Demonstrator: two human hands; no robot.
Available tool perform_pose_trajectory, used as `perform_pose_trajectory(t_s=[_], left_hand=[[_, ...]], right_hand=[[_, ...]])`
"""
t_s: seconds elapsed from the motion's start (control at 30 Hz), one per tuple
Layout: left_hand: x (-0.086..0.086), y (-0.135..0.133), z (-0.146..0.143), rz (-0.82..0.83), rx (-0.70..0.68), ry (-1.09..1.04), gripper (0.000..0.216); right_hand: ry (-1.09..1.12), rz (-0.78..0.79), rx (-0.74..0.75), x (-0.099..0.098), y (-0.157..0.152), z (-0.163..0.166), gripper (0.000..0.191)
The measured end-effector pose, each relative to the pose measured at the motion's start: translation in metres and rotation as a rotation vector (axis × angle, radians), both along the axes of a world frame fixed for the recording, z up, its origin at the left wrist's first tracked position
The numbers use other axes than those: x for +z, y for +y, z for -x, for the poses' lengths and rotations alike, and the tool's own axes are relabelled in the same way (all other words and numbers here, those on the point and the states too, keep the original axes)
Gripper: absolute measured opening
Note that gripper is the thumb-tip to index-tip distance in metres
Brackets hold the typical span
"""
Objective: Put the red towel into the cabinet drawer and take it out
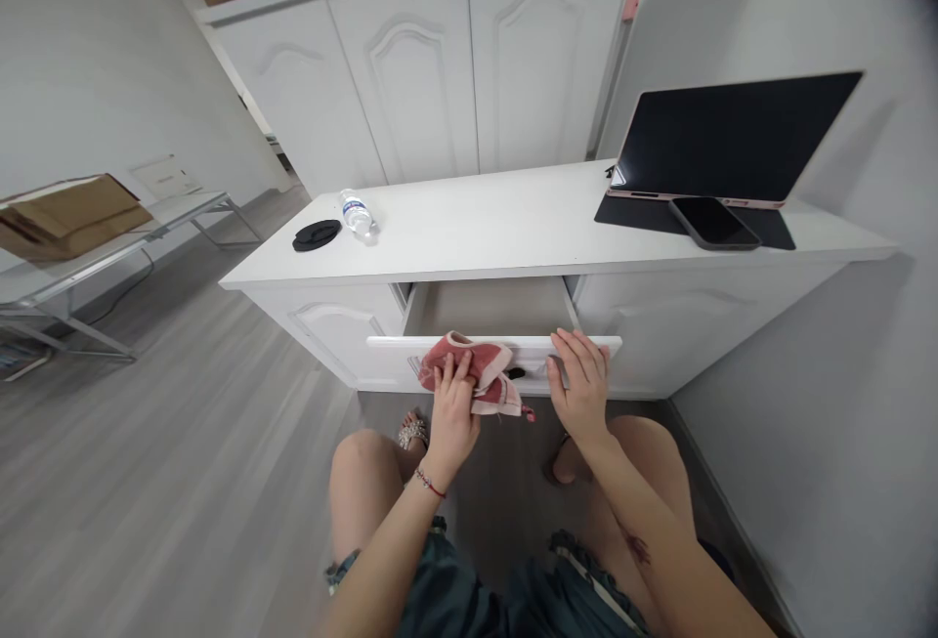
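Observation:
A white drawer (593,345) is pulled part way out of the cabinet, and its pale inside shows. My left hand (454,404) presses a red and white cloth (488,360) against the left half of the drawer front, fingers over the fabric. Part of the cloth hangs down beside the dark drawer knob (516,373). On the right side, my right hand (582,384) rests on the top edge of the drawer front with its fingers stretched out, holding nothing.
On the white countertop (484,228) are a black round object (317,234), a lying plastic bottle (357,214), a propped tablet (733,135) and a phone (714,223). A cardboard box (73,218) stands on a table at left. A wall (813,423) borders the right.

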State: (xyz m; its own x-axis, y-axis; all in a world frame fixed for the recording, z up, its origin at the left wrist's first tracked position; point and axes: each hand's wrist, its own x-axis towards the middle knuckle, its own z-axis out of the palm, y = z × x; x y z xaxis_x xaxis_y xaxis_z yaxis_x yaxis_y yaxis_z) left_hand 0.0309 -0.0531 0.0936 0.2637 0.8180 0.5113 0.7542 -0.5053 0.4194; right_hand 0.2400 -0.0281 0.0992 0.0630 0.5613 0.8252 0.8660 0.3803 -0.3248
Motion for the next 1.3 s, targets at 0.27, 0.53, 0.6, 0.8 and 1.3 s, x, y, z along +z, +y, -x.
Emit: perform_pose_trajectory(t_s=[0.27,0.53,0.6,0.8,1.3], left_hand=[[-0.008,0.007,0.046,-0.104,0.143,-0.015,0.04],[-0.018,0.009,0.072,-0.077,0.264,-0.136,0.044],[-0.025,0.007,0.074,-0.052,0.27,-0.184,0.051],[-0.046,0.001,0.071,0.11,0.244,-0.44,0.071],[-0.079,0.001,0.066,0.68,0.085,-0.796,0.045]], right_hand=[[0.004,-0.05,0.077,-0.02,-0.019,0.019,0.036],[-0.056,0.172,0.325,-0.045,-0.031,0.057,0.04],[-0.056,0.199,0.352,-0.044,-0.029,0.063,0.04],[-0.058,0.202,0.323,-0.04,-0.02,0.065,0.035],[0.048,0.153,0.344,-0.047,0.012,0.063,0.029]])
